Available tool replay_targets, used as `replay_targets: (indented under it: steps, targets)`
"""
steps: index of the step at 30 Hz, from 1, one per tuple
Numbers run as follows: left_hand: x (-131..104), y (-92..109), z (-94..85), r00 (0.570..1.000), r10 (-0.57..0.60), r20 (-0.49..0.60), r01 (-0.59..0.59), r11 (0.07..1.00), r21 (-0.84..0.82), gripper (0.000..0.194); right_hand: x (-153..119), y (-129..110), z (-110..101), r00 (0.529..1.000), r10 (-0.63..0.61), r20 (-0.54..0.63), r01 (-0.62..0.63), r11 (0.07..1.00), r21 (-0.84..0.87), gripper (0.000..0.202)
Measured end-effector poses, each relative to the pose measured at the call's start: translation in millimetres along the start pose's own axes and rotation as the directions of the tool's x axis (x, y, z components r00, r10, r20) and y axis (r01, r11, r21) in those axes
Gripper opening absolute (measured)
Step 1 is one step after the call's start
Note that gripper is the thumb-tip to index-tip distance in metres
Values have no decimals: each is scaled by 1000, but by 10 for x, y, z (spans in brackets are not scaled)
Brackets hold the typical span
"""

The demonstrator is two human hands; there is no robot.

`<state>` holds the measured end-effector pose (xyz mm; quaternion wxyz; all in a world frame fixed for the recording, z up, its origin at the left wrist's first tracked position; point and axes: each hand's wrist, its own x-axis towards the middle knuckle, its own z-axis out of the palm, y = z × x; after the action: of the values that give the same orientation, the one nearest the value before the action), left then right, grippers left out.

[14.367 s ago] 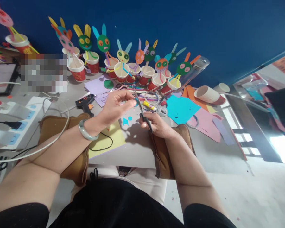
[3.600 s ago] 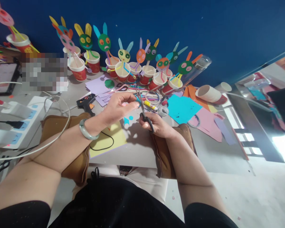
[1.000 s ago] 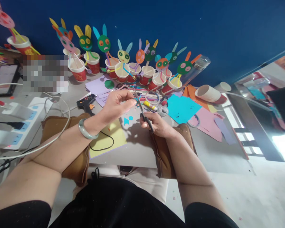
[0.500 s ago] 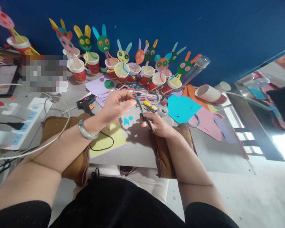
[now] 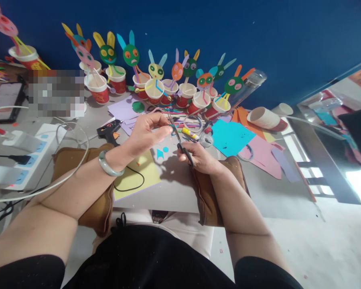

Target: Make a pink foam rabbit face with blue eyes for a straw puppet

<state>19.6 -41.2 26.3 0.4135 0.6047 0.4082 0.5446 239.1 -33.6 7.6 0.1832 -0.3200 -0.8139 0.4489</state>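
Observation:
My right hand [image 5: 200, 157] is closed round the black handles of a pair of scissors [image 5: 186, 154], whose blades point up and away from me. Facing it, my left hand [image 5: 147, 134] has thumb and forefinger pinched on a small piece of blue paper [image 5: 172, 127], right beside the blades. Most of that piece is hidden by the fingertips. Below the hands, blue paper scraps [image 5: 160, 154] lie on the grey table [image 5: 174, 194]. Brown cushions lie under both forearms, the right one [image 5: 210, 196] partly covered.
Red-and-white paper cups [image 5: 154, 92] with paper rabbit heads line the blue wall. A black glue gun [image 5: 108, 131] lies left, near a white power strip [image 5: 37, 154] and cables. Blue paper [image 5: 232, 136], pink paper [image 5: 263, 156] and stacked cups [image 5: 266, 118] are at right.
Almost nothing differs. Both hands, the scissors and the small blue paper piece keep nearly the same position.

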Motion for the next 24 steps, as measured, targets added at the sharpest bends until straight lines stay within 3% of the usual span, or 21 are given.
replay_targets:
  steps: [16,24]
  targets:
    - [-15,26,6,999,-35,-20,34,999,-35,15,10,-8,7,999,38,-21,-37,999,20,78]
    - [11,-5,-25,999,-49,-11,48,998,-42,14,34,64,20,987,137,-83,-127,986,110,74]
